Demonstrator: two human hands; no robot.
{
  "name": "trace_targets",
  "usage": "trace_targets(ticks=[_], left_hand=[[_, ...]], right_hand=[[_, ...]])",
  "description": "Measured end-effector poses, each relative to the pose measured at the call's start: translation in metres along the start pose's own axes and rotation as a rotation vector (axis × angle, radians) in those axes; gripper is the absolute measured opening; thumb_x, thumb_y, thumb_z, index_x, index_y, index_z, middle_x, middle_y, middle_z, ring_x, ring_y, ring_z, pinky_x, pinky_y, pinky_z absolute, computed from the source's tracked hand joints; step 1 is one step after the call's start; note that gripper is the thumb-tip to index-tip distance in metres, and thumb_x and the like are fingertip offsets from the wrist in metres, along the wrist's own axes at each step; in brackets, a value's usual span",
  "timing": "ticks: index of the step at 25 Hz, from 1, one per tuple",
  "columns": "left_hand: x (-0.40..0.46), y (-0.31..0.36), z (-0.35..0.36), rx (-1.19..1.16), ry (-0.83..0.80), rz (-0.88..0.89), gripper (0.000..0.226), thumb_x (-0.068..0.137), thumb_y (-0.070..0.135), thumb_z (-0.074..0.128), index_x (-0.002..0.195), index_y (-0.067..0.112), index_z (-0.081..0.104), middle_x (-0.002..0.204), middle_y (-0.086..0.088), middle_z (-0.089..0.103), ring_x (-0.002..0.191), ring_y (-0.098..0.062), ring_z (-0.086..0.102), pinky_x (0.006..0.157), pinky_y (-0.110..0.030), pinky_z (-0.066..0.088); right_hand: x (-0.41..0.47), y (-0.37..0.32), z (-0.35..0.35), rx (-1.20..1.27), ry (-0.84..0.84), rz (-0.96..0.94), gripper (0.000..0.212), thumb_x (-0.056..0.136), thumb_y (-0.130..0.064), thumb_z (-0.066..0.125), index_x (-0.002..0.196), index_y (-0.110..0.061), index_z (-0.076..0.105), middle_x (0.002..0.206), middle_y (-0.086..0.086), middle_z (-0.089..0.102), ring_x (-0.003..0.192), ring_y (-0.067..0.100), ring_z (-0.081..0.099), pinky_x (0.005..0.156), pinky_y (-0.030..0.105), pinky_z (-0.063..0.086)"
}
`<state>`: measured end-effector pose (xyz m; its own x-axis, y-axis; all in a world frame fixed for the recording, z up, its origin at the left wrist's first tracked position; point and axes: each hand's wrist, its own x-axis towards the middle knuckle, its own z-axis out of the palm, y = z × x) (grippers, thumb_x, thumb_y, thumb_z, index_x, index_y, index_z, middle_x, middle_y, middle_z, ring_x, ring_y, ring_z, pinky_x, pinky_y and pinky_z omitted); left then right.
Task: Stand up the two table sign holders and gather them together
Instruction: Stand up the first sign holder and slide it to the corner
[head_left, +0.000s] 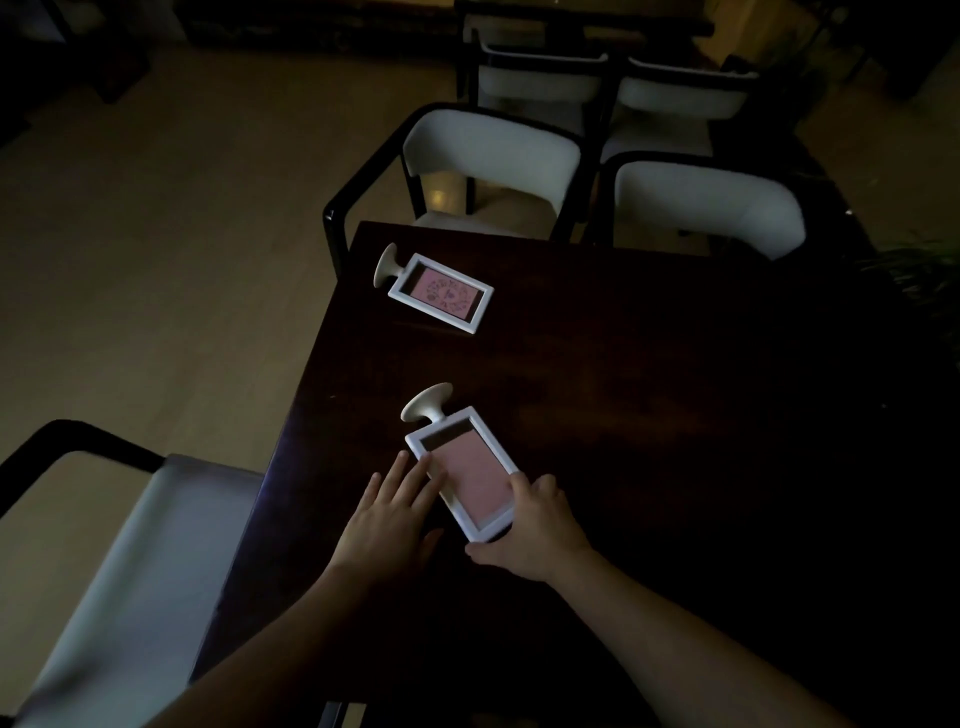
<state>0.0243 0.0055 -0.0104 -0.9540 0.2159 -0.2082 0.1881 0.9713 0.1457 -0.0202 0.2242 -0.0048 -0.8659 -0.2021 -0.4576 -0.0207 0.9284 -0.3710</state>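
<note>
On the dark table (649, 395), near its front left edge, the near sign holder (470, 478) lies flat with its pink card facing up and its round white base pointing away from the person. Both hands are at this holder. The left hand (387, 519) lies spread, fingers extended, its fingertips touching the frame's left long edge; it encloses nothing. The right hand (530, 535) is clasped about the frame's near right corner, thumb under the near end and fingers along the right edge.

The far sign holder (441, 296) also lies flat, close to the table's far left corner, well apart from both hands and from the near holder. Its base points left, toward the table edge, and a printed pink card shows in its frame; the print is too small to read.

White-cushioned chairs (493, 156) with dark frames stand beyond the far edge, and another chair (130, 571) stands at the left side. Lighting is dim.
</note>
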Motion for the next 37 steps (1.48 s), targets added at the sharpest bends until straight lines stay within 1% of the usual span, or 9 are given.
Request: trace_targets(ticks=[3,6,10,14,19,23,29,33,37], left_hand=[[0.006,-0.004,-0.009,-0.014,0.084,0.045,0.07,0.094,0.037,0.06,0.154,0.022,0.029,0.162,-0.011,0.023,0.15,-0.034,0.013,0.117,-0.051,0.021],[0.012,-0.006,-0.024,-0.034,0.192,0.13,0.062,0.081,0.017,0.078,0.139,0.013,0.055,0.142,-0.016,0.054,0.135,-0.04,0.044,0.103,-0.053,0.046],[0.016,-0.011,-0.039,-0.114,0.339,0.168,0.061,0.069,0.003,0.086,0.127,0.011,0.066,0.127,-0.015,0.066,0.119,-0.04,0.06,0.084,-0.047,0.058],[0.023,-0.016,-0.059,-0.261,0.36,0.073,0.053,0.087,0.004,0.07,0.137,0.016,0.058,0.14,-0.012,0.057,0.129,-0.039,0.052,0.091,-0.049,0.053],[0.03,-0.023,-0.078,-0.363,0.388,0.008,0.058,0.087,0.011,0.071,0.141,0.022,0.052,0.143,-0.007,0.054,0.118,-0.029,0.06,0.079,-0.041,0.053],[0.036,-0.026,-0.084,-0.44,0.414,-0.047,0.058,0.083,0.009,0.075,0.136,0.021,0.056,0.127,-0.007,0.065,0.102,-0.026,0.067,0.073,-0.034,0.052],[0.055,-0.033,-0.082,-0.66,0.498,-0.142,0.032,0.098,0.02,0.054,0.128,0.032,0.056,0.109,0.001,0.071,0.093,-0.019,0.067,0.066,-0.024,0.043],[0.064,-0.042,-0.074,-0.646,0.379,-0.22,0.063,0.093,0.028,0.061,0.148,0.033,0.031,0.138,-0.007,0.057,0.115,-0.027,0.061,0.081,-0.033,0.047],[0.06,-0.048,-0.065,-0.565,0.307,-0.273,0.094,0.089,0.043,0.064,0.157,0.025,0.001,0.158,-0.011,0.03,0.139,-0.031,0.039,0.103,-0.048,0.043]], right_hand=[[-0.007,-0.011,-0.006,0.074,-0.035,0.045,0.12,0.038,-0.087,0.066,0.138,-0.034,0.026,0.131,0.002,0.03,0.115,0.021,0.041,0.087,0.038,0.049],[-0.013,-0.023,-0.02,0.11,-0.032,0.066,0.123,0.036,-0.091,0.065,0.139,-0.032,0.029,0.132,0.002,0.031,0.117,0.022,0.042,0.085,0.038,0.048],[-0.02,-0.035,-0.05,0.16,0.039,0.033,0.119,0.037,-0.097,0.06,0.133,-0.03,0.038,0.123,-0.002,0.033,0.109,0.018,0.046,0.081,0.033,0.049],[-0.024,-0.045,-0.071,0.142,0.171,-0.13,0.099,0.06,-0.093,0.053,0.136,-0.032,0.039,0.132,-0.004,0.034,0.121,0.017,0.044,0.087,0.033,0.048],[-0.028,-0.058,-0.067,-0.041,0.325,-0.391,0.078,0.09,-0.065,0.047,0.154,-0.033,0.015,0.166,0.004,0.009,0.151,0.026,0.003,0.116,0.046,0.026],[-0.023,-0.071,-0.065,-0.165,0.409,-0.488,0.085,0.093,-0.051,0.052,0.157,-0.03,0.001,0.167,0.009,0.006,0.152,0.029,-0.002,0.12,0.047,0.006],[0.0,-0.095,-0.083,-0.263,0.433,-0.504,0.091,0.091,-0.043,0.059,0.158,-0.026,-0.001,0.166,0.015,0.009,0.152,0.036,0.003,0.121,0.053,0.011],[0.016,-0.112,-0.091,-0.352,0.452,-0.503,0.091,0.092,-0.044,0.058,0.158,-0.026,-0.001,0.166,0.015,0.01,0.151,0.037,0.007,0.12,0.058,0.01],[0.027,-0.129,-0.094,-0.421,0.455,-0.512,0.093,0.091,-0.045,0.059,0.159,-0.027,-0.001,0.166,0.015,0.011,0.151,0.037,0.008,0.119,0.059,0.009]])
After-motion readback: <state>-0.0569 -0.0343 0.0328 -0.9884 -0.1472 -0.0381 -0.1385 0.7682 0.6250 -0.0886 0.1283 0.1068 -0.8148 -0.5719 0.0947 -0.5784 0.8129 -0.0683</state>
